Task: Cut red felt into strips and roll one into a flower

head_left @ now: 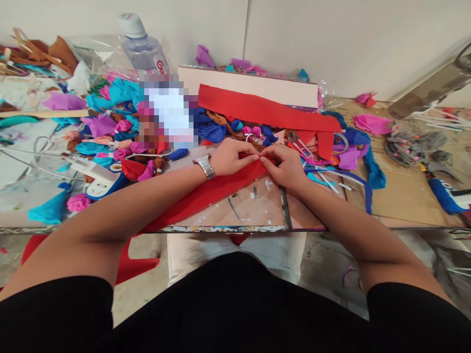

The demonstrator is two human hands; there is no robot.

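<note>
On red cloth strip (206, 193), both hands (257, 164) pinched.

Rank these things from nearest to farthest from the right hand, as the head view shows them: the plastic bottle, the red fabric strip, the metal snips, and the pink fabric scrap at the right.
1. red fabric strip: pinched in the right hand itself.
2. metal snips: just beyond the hand.
3. pink fabric scrap: farther off, to the right.
4. plastic bottle: farthest, at the back left.

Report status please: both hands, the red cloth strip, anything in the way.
Left hand and right hand: fingers pinch the far end of the red cloth strip. Strip lies slanted on the table. Cloth scraps piled just beyond the hands.
</note>
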